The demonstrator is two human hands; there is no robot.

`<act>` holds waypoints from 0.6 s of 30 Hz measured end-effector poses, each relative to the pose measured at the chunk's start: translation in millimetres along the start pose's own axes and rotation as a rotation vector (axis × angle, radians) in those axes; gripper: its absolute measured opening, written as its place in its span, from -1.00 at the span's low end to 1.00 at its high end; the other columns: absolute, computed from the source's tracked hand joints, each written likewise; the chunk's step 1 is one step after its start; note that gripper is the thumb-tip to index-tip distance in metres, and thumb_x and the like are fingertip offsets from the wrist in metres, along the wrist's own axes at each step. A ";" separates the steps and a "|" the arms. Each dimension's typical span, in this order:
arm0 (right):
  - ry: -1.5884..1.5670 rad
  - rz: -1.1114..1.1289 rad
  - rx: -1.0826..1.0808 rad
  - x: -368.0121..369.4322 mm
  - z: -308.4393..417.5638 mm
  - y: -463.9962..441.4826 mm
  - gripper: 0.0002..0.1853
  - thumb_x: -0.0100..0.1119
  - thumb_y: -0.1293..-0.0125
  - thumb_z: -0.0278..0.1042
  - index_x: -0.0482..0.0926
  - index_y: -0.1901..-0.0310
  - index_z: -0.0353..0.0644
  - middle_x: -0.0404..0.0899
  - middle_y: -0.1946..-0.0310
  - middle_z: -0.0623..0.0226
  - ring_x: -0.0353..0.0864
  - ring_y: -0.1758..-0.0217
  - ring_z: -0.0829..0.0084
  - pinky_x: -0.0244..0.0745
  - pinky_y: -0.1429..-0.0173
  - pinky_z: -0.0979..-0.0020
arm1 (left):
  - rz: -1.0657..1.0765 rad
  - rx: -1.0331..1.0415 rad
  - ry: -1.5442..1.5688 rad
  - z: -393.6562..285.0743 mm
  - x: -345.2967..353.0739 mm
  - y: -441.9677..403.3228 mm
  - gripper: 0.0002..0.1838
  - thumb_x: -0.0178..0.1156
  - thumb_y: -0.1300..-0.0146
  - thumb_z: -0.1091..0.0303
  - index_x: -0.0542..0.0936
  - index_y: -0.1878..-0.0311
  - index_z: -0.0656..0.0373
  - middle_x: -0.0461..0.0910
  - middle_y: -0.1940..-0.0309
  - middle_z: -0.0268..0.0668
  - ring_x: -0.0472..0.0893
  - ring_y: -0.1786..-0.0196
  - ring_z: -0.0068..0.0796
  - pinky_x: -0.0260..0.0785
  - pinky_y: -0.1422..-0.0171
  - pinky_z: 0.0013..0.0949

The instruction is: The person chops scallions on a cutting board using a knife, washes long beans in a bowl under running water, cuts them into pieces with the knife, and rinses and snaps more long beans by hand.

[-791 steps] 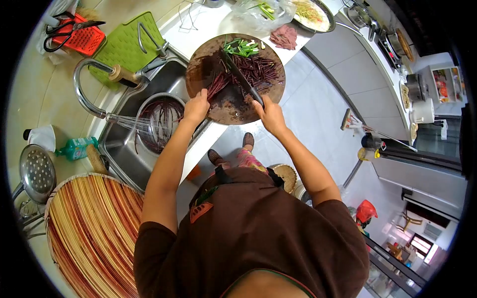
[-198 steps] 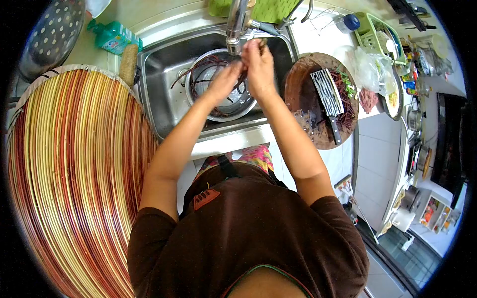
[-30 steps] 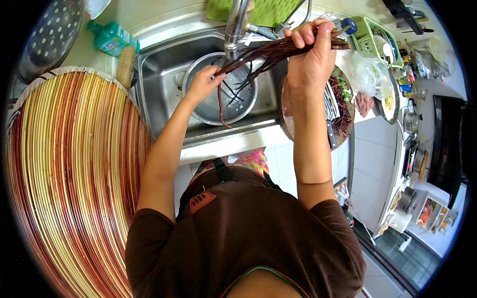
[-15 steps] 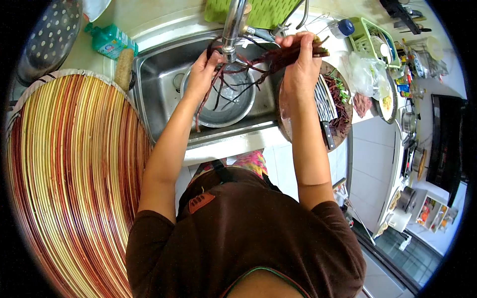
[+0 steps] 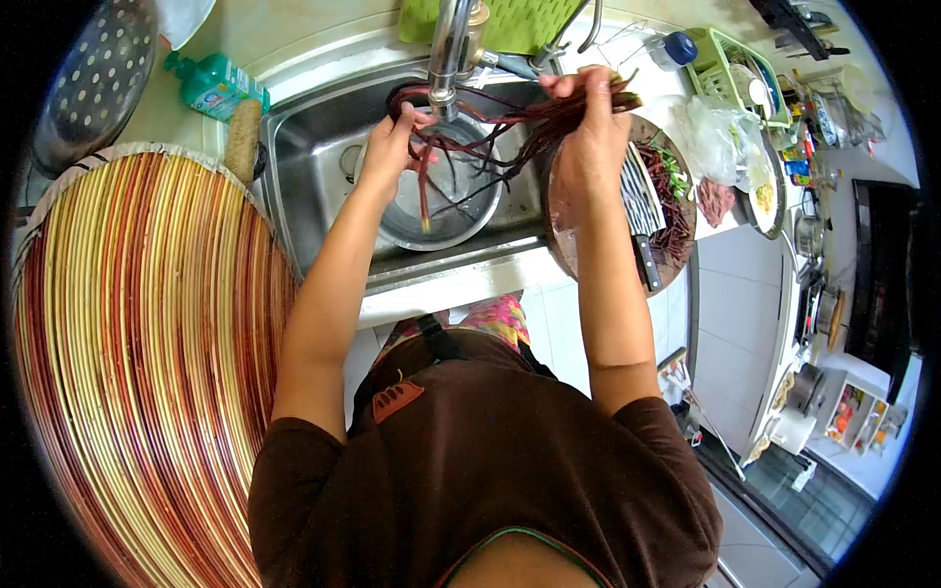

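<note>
A bundle of long, dark purple-red beans [image 5: 551,123] stretches across the sink between my hands. My right hand [image 5: 600,118] is closed round its cut-looking ends, above the edge of the chopping board. Toward the tap, my left hand [image 5: 394,149] has its fingers curled round the other end, where loose strands loop and hang down. Below them stands a metal bowl [image 5: 436,243] in the steel sink [image 5: 316,167]. The tap [image 5: 443,73] rises just behind the beans. On the round chopping board [image 5: 567,220] lie a cleaver [image 5: 642,201] and chopped dark-red pieces [image 5: 674,240].
A green detergent bottle [image 5: 218,86] and a loofah [image 5: 243,139] stand left of the sink. A large striped round tray [image 5: 147,343] fills the left side. Plastic bags [image 5: 720,142], a plate [image 5: 765,211] and a green basket [image 5: 711,69] are at the right.
My left hand has shifted slightly left and down, and its fingers have moved along the beans. The dangling strands have swung into new positions. My right hand keeps its hold.
</note>
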State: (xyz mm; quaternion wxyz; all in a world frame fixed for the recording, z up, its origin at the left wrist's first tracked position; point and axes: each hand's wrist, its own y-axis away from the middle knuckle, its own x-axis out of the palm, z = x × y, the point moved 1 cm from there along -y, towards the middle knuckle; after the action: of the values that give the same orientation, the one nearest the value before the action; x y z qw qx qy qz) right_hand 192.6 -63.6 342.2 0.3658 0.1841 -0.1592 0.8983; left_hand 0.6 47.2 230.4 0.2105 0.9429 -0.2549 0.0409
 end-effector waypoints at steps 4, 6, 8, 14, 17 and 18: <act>-0.073 -0.136 0.004 -14.7 -7.4 -5.4 -0.72 -0.07 -0.50 -0.17 0.40 0.25 -0.25 0.57 0.44 0.20 0.65 0.27 0.23 0.57 0.05 0.23 | -0.044 0.039 -0.181 -7.5 -4.3 -0.7 -0.51 0.00 -0.39 -0.14 0.57 0.15 0.16 0.63 0.27 -0.29 0.56 0.38 -0.56 0.44 0.43 -0.43; -0.151 -0.194 -0.022 -17.8 6.2 -9.2 -0.73 -0.10 -0.51 -0.19 0.34 0.21 -0.26 0.55 0.47 0.16 0.64 0.30 0.18 0.59 0.04 0.18 | -0.070 0.064 -0.257 3.1 -20.8 -9.3 -0.50 -0.01 -0.39 -0.16 0.55 0.18 0.16 0.63 0.31 -0.28 0.59 0.37 -0.52 0.43 0.40 -0.43; -0.158 -0.143 -0.045 -18.5 12.1 -13.0 -0.73 -0.09 -0.50 -0.19 0.36 0.20 -0.27 0.60 0.41 0.11 0.65 0.27 0.18 0.60 0.05 0.20 | -0.117 0.117 -0.346 14.8 -28.7 -12.7 -0.53 0.00 -0.40 -0.13 0.53 0.21 0.15 0.61 0.38 -0.29 0.55 0.43 -0.54 0.36 0.43 -0.47; -0.017 -0.089 0.070 -2.8 17.0 -11.7 -0.70 -0.04 -0.49 -0.15 0.42 0.13 -0.28 0.66 0.27 0.04 0.68 0.18 0.22 0.59 0.04 0.26 | -0.193 0.098 -0.388 27.1 -24.7 -16.6 -0.59 0.05 -0.40 0.03 0.57 0.20 0.27 0.55 0.40 -0.32 0.47 0.48 -0.58 0.33 0.38 -0.38; -0.035 -0.082 0.081 -1.0 22.3 -7.3 -0.70 -0.05 -0.49 -0.15 0.42 0.11 -0.28 0.65 0.29 0.03 0.68 0.23 0.19 0.61 0.07 0.26 | -0.149 -0.016 -0.295 33.7 -29.7 -12.3 -0.64 0.05 -0.40 0.03 0.56 0.15 0.18 0.56 0.37 -0.37 0.43 0.36 -0.57 0.26 0.19 -0.48; -0.040 -0.076 0.082 -0.8 23.9 -5.9 -0.70 -0.05 -0.49 -0.15 0.42 0.11 -0.29 0.65 0.30 0.04 0.69 0.25 0.18 0.61 0.08 0.26 | -0.117 0.000 -0.314 41.9 -31.4 -12.8 -0.66 0.06 -0.40 0.06 0.56 0.13 0.18 0.56 0.37 -0.38 0.42 0.35 -0.57 0.26 0.18 -0.48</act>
State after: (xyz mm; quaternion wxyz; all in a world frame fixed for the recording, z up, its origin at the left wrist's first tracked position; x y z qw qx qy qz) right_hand 202.4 -70.1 363.9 0.3887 0.2229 -0.1227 0.8855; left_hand -21.6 54.2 181.8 0.1702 0.9509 -0.2294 -0.1195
